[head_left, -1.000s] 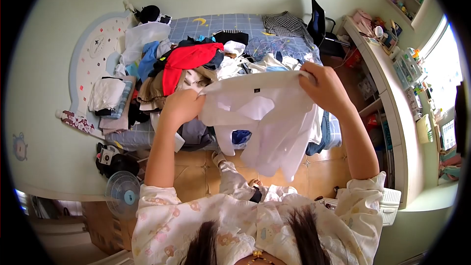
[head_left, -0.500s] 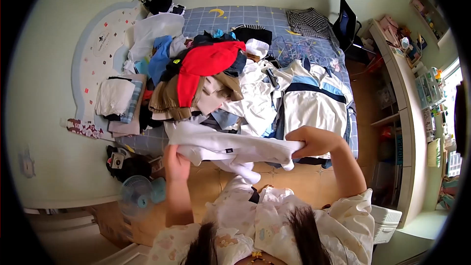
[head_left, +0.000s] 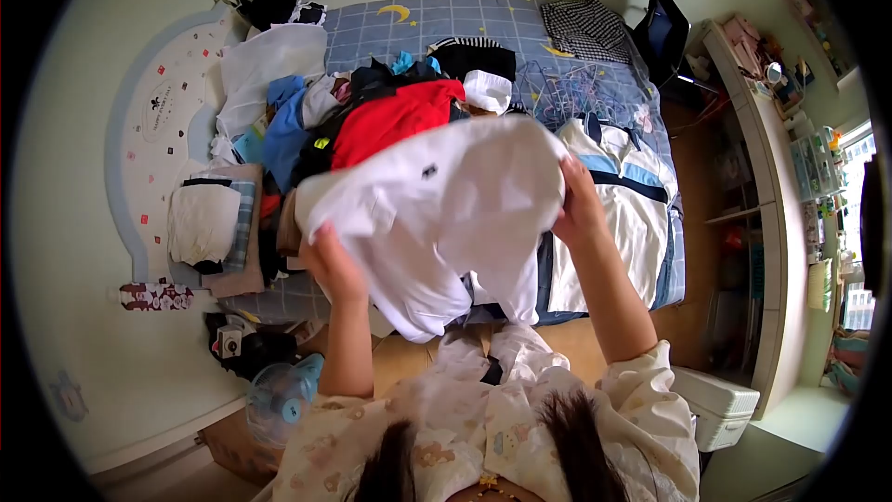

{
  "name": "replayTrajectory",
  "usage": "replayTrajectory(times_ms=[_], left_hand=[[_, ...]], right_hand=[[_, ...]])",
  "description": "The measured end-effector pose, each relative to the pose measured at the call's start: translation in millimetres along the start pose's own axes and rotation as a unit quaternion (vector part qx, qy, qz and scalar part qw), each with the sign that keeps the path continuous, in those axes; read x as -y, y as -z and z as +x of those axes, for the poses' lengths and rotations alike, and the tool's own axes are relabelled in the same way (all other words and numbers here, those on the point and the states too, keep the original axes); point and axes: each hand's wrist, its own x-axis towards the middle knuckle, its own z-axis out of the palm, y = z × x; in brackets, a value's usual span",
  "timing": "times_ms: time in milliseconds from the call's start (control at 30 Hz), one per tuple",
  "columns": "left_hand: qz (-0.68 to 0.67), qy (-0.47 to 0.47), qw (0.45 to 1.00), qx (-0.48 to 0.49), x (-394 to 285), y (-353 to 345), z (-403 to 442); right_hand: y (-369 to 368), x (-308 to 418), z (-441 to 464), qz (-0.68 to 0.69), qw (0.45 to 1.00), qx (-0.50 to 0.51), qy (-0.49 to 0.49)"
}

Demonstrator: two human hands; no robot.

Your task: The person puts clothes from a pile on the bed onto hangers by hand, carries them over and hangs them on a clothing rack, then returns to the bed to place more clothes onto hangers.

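The fingers of the left hand close on the lower left edge of a white garment, the thumb at the cloth's rim; how tightly they pinch, I cannot tell. The fingers of the right hand grip the garment's right edge, with some of them hidden by the fabric. The left forearm rises nearly upright in the view; the right forearm slants up and inward from its elbow, and its hand is the higher of the 2.

The white garment spreads between the 2 hands, in front of the bed, its 2 lower parts hanging down and a small dark label near its top. Beyond it lie a red garment in a heap of clothes and, to the right, a white shirt with blue and dark bands. A folded stack sits at the bed's left side, and a fan stands near the left elbow.
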Motion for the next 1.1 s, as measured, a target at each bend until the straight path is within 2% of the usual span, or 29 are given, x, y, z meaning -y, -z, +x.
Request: replayTrajectory(times_ms=[33,100,167,233,300,400,467,533,633,667,700,733,800,833,900,933,1033,1067,1100], left_hand=[[0.047,0.023,0.998,0.033,8,-15,18],[0.231,-0.048,0.962,0.135,35,-48,51],[0.342,-0.051,0.918,0.193,81,-58,61],[0.386,0.019,0.896,0.218,122,-53,59],[0.455,0.072,0.859,0.222,163,-47,59],[0.578,0.146,0.773,0.217,228,-52,81],[0.628,0.121,0.744,0.196,274,-59,97],[0.655,0.089,0.728,0.183,328,-63,110],[0.733,0.055,0.657,0.167,395,-65,102],[0.713,0.012,0.688,0.137,431,-56,97],[0.720,0.043,0.671,0.170,448,-61,100],[0.728,0.074,0.650,0.204,459,-63,105],[0.730,0.132,0.617,0.263,486,-64,114],[0.708,0.159,0.626,0.285,499,-70,122],[0.666,0.216,0.634,0.328,517,-72,133],[0.681,0.179,0.638,0.311,528,-72,129],[0.684,0.156,0.646,0.301,547,-68,126],[0.702,0.108,0.646,0.280,564,-60,116],[0.668,0.147,0.677,0.272,569,-56,117]], right_hand=[[-4,1,18,0.024,0.999,-0.029,0.011],[11,-15,57,-0.078,0.980,-0.175,0.057],[82,-30,74,-0.099,0.959,-0.259,-0.062],[126,-35,74,-0.089,0.927,-0.342,-0.126],[169,-34,67,-0.099,0.911,-0.377,-0.137],[229,-29,69,-0.090,0.875,-0.452,-0.151],[248,-21,85,-0.107,0.847,-0.496,-0.158],[285,-24,106,-0.152,0.838,-0.494,-0.175],[347,-38,149,-0.237,0.836,-0.470,-0.153],[378,-44,164,-0.320,0.821,-0.454,-0.134],[414,-52,175,-0.400,0.800,-0.431,-0.118],[438,-53,191,-0.595,0.689,-0.399,-0.111],[464,-58,216,-0.748,0.541,-0.373,-0.088],[469,-54,231,-0.814,0.458,-0.352,-0.070],[472,-58,252,-0.844,0.371,-0.359,-0.145],[474,-62,261,-0.855,0.328,-0.359,-0.180],[480,-72,279,-0.835,0.305,-0.355,-0.291],[478,-71,283,-0.814,0.319,-0.368,-0.316],[483,-71,281,-0.814,0.321,-0.365,-0.319]])
